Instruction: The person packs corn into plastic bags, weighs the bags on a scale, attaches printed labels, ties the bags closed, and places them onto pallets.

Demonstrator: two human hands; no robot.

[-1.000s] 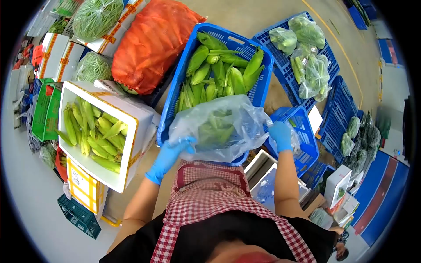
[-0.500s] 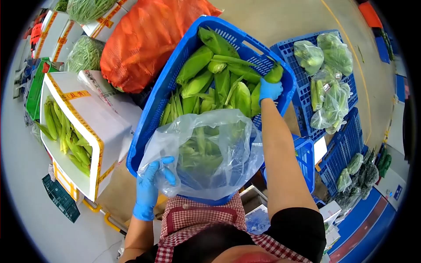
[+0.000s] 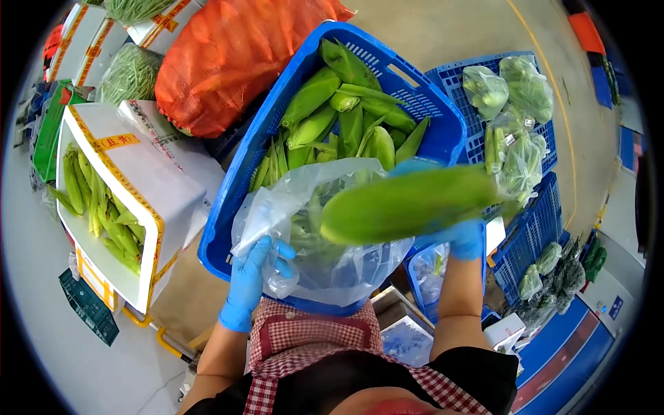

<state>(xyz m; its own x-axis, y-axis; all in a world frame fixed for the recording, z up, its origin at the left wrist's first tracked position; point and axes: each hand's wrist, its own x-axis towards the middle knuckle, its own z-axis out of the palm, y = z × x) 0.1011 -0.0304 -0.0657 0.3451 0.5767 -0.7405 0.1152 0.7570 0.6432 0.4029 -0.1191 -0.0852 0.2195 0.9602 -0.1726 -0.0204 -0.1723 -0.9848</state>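
A blue crate (image 3: 238, 169) holds several green corn ears in their husks (image 3: 311, 97). My left hand (image 3: 254, 273), in a blue glove, grips the left edge of a clear plastic bag (image 3: 332, 273), which lies over the near end of the crate. My right hand (image 3: 460, 238), gloved too, is closed on one large husked corn ear (image 3: 408, 204), raised above the bag and blurred by motion. The ear covers part of the fingers and part of the bag.
A white foam box (image 3: 153, 235) with corn stands at the left, near an orange mesh sack (image 3: 221, 62). To the right, bagged vegetables (image 3: 522, 162) lie on a blue pallet (image 3: 546, 128). A smaller blue crate (image 3: 417, 283) sits near my right forearm.
My right hand has reached into the blue crate, taken hold of a corn ear and brought it back over the bag. My left hand has stayed at the bag's edge.
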